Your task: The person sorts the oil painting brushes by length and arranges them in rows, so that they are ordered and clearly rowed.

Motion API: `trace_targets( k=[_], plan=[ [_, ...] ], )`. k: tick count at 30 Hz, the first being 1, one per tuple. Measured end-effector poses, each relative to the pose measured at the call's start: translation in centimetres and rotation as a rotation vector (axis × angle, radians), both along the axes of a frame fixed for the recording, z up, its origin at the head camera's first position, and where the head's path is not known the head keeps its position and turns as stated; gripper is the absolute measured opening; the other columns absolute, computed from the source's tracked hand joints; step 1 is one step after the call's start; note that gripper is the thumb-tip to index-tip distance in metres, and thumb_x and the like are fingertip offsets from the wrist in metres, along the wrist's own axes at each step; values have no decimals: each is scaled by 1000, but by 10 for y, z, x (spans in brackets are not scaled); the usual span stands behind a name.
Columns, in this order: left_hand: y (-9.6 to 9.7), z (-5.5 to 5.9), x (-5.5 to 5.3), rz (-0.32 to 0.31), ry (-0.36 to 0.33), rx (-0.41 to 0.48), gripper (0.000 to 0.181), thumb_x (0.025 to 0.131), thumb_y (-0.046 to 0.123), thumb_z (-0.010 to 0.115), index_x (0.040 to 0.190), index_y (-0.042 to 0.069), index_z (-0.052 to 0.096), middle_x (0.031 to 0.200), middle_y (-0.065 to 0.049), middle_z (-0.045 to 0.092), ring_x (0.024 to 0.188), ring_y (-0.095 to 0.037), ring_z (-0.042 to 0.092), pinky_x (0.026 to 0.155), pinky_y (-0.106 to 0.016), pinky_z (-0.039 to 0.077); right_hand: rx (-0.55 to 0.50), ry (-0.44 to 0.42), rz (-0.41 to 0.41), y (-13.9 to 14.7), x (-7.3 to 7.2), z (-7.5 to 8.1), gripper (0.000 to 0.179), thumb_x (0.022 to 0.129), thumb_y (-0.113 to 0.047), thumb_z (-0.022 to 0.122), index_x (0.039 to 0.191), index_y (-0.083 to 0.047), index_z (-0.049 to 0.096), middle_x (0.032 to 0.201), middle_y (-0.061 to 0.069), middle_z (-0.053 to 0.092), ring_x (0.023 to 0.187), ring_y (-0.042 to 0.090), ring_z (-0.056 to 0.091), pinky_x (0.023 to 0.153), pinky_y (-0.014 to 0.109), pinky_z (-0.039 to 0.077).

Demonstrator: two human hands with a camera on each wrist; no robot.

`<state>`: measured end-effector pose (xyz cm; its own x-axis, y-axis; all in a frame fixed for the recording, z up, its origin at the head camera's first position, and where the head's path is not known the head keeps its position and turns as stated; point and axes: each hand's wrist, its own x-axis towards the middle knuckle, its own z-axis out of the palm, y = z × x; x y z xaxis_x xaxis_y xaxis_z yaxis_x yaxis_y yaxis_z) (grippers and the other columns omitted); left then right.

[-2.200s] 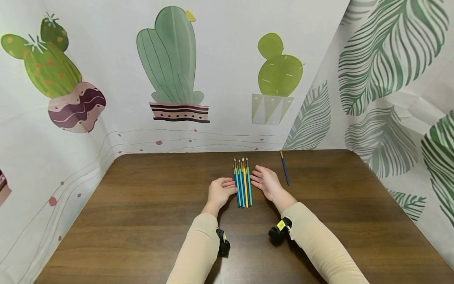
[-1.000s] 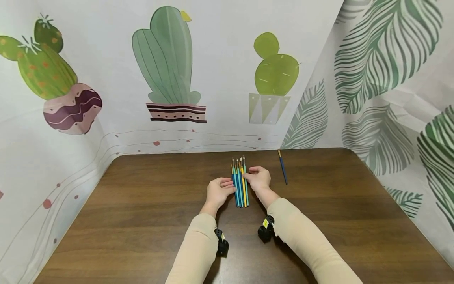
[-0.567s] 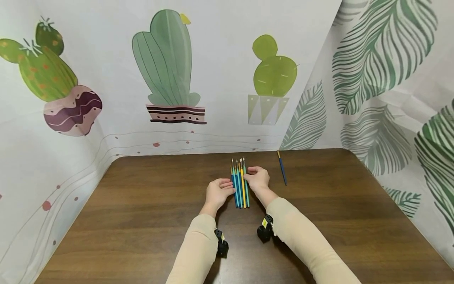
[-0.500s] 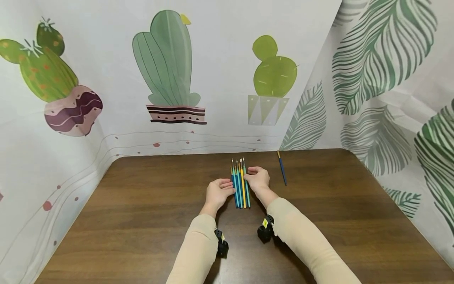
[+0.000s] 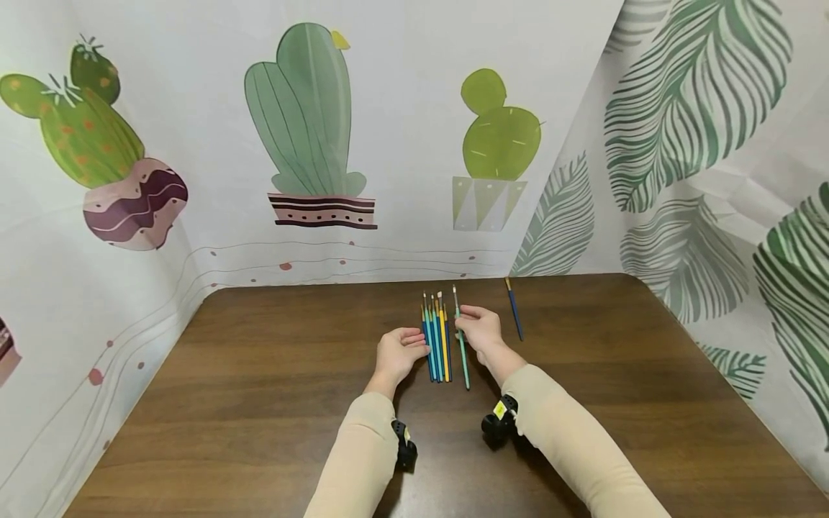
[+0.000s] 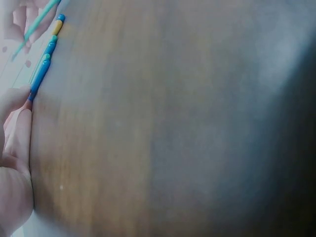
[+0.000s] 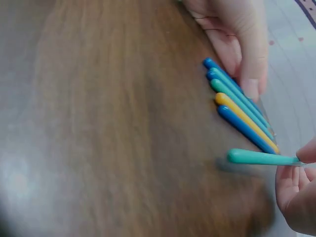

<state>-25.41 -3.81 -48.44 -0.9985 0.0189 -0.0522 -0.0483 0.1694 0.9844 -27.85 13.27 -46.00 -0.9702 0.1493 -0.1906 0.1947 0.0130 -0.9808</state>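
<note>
Item: one slender turquoise-handled paintbrush (image 5: 464, 363). We are pinching it between the thumb and fingers of our right hand (image 5: 481, 332); its pale-tipped bristle end is pointing toward the far edge, its rounded handle end toward us. It is lying well to the right of centre in neither heap nor row: we are holding it apart, just beside the others, its shadow falling on the brown wood-grain tabletop (image 5: 272, 403).

Item: one close row of paintbrushes (image 5: 437, 352), handles blue and turquoise, lying side by side with bristles facing away from us. On its right side we are counting a yellow-handled paintbrush (image 7: 232, 104) and, outermost, a blue-handled paintbrush (image 7: 242, 126). Along the left side we are resting our left hand (image 5: 396, 356), fingers relaxed and thumb touching the handles.

Item: one dark-blue paintbrush with a tan tip (image 5: 515, 315), lying alone beyond our right hand, near the far edge.

Worn: we are wearing long beige sleeves (image 5: 363, 453) and black wrist cameras (image 5: 406, 455).

Behind: a white fabric backdrop (image 5: 414, 108) is hanging, printed with potted cacti and green leaves.
</note>
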Motion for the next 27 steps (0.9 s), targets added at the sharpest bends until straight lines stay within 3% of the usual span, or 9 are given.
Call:
trace_targets(
  k=[4,8,12,19,27],
  plan=[
    [-1,-1,0,1,-2,5,41,77,-1,74,115,-6,61,108,-21,69,101,-28,68,86,-32,56,-49,-3,25,8,3,3,46,88,2,54,134,5,47,123,26,55,89,20,60,63,22,55],
    [-1,0,0,4,-10,6,41,77,0,74,115,-5,61,109,-20,69,102,-27,68,87,-32,55,-53,-22,44,16,7,7,45,91,-2,55,134,5,47,113,19,57,78,11,57,61,21,54],
    [-1,1,1,6,-11,2,40,77,0,74,115,-5,61,109,-20,69,102,-27,68,87,-33,55,-35,-29,49,24,11,11,44,92,-6,55,134,5,47,106,12,58,73,8,60,61,21,55],
    [0,0,0,3,1,-7,39,78,1,73,114,-6,61,108,-21,69,101,-28,68,87,-32,55,-13,-7,54,39,16,12,41,95,-15,55,129,7,49,119,29,58,65,6,65,57,22,57],
    [1,1,0,2,-4,-9,39,78,1,74,115,-4,61,108,-20,69,102,-27,68,87,-32,55,9,0,55,53,23,18,39,96,-20,54,125,6,51,103,22,64,65,9,67,60,27,59]
  ],
)
